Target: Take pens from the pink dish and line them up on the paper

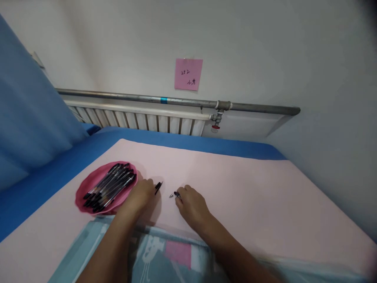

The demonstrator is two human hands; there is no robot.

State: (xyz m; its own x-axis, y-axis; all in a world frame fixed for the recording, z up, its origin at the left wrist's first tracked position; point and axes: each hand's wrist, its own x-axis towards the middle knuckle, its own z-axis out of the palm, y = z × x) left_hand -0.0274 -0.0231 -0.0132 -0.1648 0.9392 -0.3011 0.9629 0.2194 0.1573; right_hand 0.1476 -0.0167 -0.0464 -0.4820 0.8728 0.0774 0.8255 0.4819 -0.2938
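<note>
Head view: left hand [143, 193], fingers curled together around a black pen part [158, 186] whose thin tip projects forward; right hand [192, 205], thumb and fingers clamped on a small black piece [177, 194]; between the hands, a small shiny part [171, 195] on the pink sheet [241, 192]; beside the left hand, pens [113, 184] heaped in a pink bowl [84, 186]

A plain room [250, 51] indoors, home or dormitory, hard to say: white radiator [163, 124] here, metal pipe [129, 96] above, blue curtain [29, 114] hanging left!
</note>
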